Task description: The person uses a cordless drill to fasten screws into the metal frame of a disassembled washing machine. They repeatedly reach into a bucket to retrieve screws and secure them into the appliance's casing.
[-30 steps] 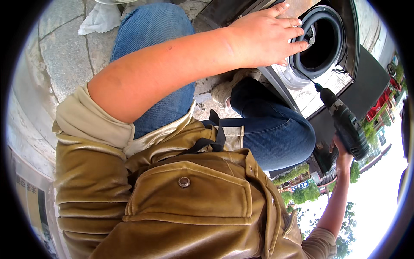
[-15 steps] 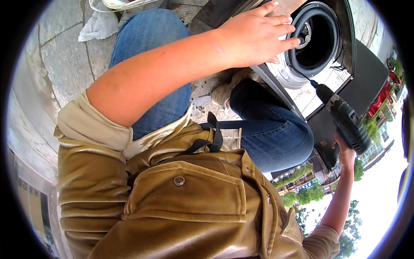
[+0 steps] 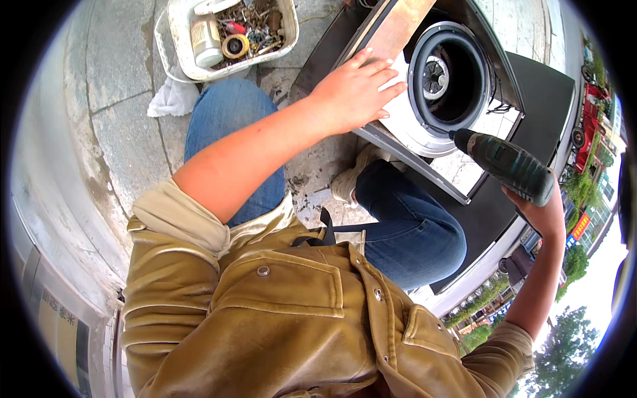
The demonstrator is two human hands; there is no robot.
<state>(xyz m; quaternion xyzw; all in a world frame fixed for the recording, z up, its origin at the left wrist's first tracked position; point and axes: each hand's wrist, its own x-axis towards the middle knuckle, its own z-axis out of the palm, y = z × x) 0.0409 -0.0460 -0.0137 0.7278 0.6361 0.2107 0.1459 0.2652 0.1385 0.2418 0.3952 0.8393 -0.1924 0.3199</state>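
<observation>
Outdoors, a white fan housing (image 3: pixel 424 136) (round black opening upward) lies on paving; the left hand (image 3: pixel 352 93) presses flat, fingers spread, while the right hand (image 3: pixel 541 212) grips a green drill (image 3: pixel 504 166) poised beside it, likely mid-fastening; aligning the bit comes next.

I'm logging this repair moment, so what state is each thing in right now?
Left hand: flat, fingers spread, pressing on the white panel.
Right hand: gripping the power drill.
Power drill: tip at the fan ring's lower rim.
Round fan opening: uncovered, hub visible.
White tub: open, full of screws and small parts.
</observation>
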